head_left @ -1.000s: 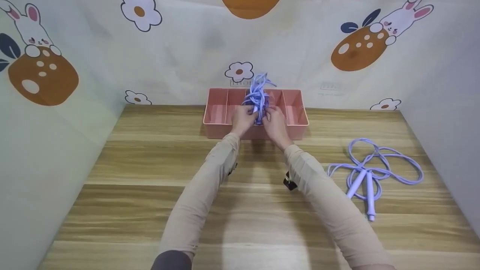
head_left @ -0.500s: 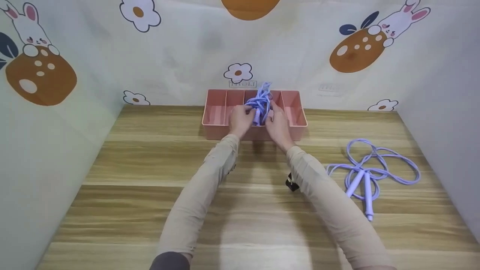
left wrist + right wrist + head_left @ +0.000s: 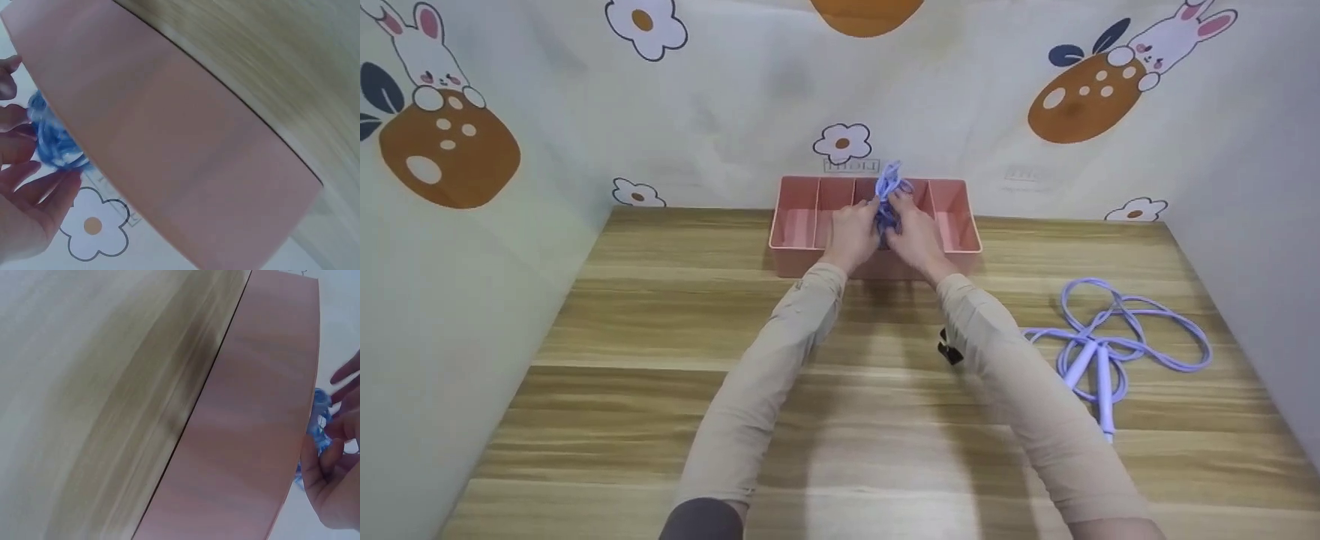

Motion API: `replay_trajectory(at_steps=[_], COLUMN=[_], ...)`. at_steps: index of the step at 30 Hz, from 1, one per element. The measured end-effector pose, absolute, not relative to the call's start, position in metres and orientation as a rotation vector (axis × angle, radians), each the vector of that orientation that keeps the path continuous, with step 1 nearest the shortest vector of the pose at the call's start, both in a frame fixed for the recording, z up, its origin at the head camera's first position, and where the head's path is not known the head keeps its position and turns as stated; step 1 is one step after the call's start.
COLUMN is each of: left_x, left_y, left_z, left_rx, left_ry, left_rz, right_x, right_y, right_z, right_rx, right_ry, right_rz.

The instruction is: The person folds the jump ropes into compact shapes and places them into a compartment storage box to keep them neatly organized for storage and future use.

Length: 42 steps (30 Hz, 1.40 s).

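Note:
A blue-purple jump rope (image 3: 889, 178), bunched up, stands in a middle compartment of the pink divided box (image 3: 798, 264), its upper loops above the back rim. My left hand (image 3: 853, 231) presses against its left side; in the left wrist view fairly straight fingers touch the bunched rope (image 3: 59, 143). From the other side my right hand (image 3: 916, 238) rests on the rope, index finger stretched toward the loops. Part of the rope (image 3: 320, 419) shows past the rim in the right wrist view, partly covered by fingers. The rope's lower part and its handles are hidden by the hands.
A second jump rope (image 3: 1104, 375) lies loosely coiled on the wooden table (image 3: 660, 322) at the right, two handles side by side, beside my right sleeve. Thin dividers split the box into compartments. A patterned backdrop (image 3: 735, 112) rises right behind the box.
Both hands have drawn closer together around the bunched rope. The handle visible between them earlier is now covered. The coiled rope on the table has stayed put.

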<state>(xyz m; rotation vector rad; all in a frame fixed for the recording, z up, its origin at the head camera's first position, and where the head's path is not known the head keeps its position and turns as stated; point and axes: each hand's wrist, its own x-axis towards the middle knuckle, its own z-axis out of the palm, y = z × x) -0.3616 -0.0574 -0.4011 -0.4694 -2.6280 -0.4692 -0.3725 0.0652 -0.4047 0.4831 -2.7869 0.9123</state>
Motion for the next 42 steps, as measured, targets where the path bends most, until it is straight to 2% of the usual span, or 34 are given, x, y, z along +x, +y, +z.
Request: replay_trajectory(at_steps=[14, 23, 31, 42], left_x=[-0.358, -0.352, -0.332, -0.289], left_y=[-0.054, -0.059, -0.068, -0.084], left_z=[-0.413, -0.421, -0.422, -0.426], left_rx=[-0.493, -0.501, -0.541, -0.575], left_ry=[-2.740, -2.721, -2.674, -2.921], left_rz=[-0.173, -0.261, -0.398, -0.284], right_x=[-0.369, -0.355, -0.328, -0.286], right_y=[0.055, 0.062, 0.082, 0.124], right_z=[-0.412, -0.424, -0.433, -0.439], right_rx=[0.571, 0.595, 0.774, 0.885], right_ry=[-2.928, -2.810, -2.742, -2.775], right_rz=[0.381, 0.477, 0.623, 0.481])
